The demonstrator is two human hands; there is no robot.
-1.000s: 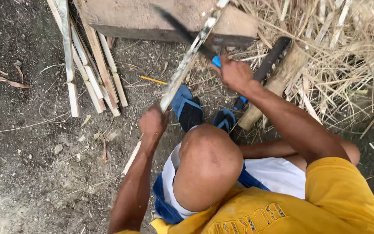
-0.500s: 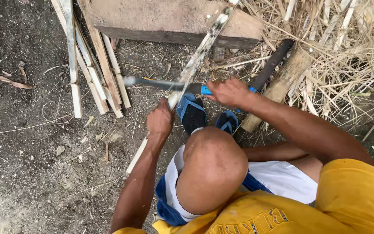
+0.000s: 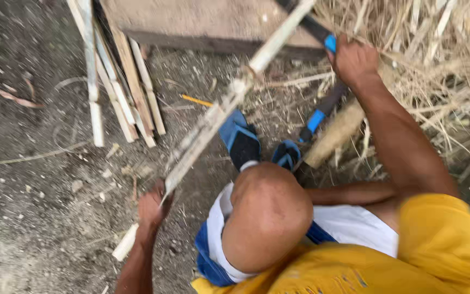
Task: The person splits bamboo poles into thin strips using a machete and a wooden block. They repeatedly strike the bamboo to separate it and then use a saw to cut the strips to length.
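My left hand (image 3: 152, 209) grips a long pale cane stick (image 3: 213, 117) near its lower end. The stick slants from the ground at lower left up to the top centre. My right hand (image 3: 354, 60) is raised at the upper right, closed on the blue handle of a dark-bladed chopping knife (image 3: 330, 42). Its blade points up and left and runs out of view behind the stick's upper end. My bare knee (image 3: 267, 215) and blue sandals (image 3: 240, 139) lie below the stick.
A bundle of split pale sticks (image 3: 121, 81) lies at the upper left beside a flat wooden block (image 3: 208, 22). A second blue-and-black-handled tool (image 3: 322, 111) rests against a short log (image 3: 335, 133). Dry straw (image 3: 441, 60) fills the upper right. The ground is dirt with chips.
Half a second ago the knife blade lay across the stick, pointing left. My right hand has now swung it up and to the right. My left hand sits lower along the stick.
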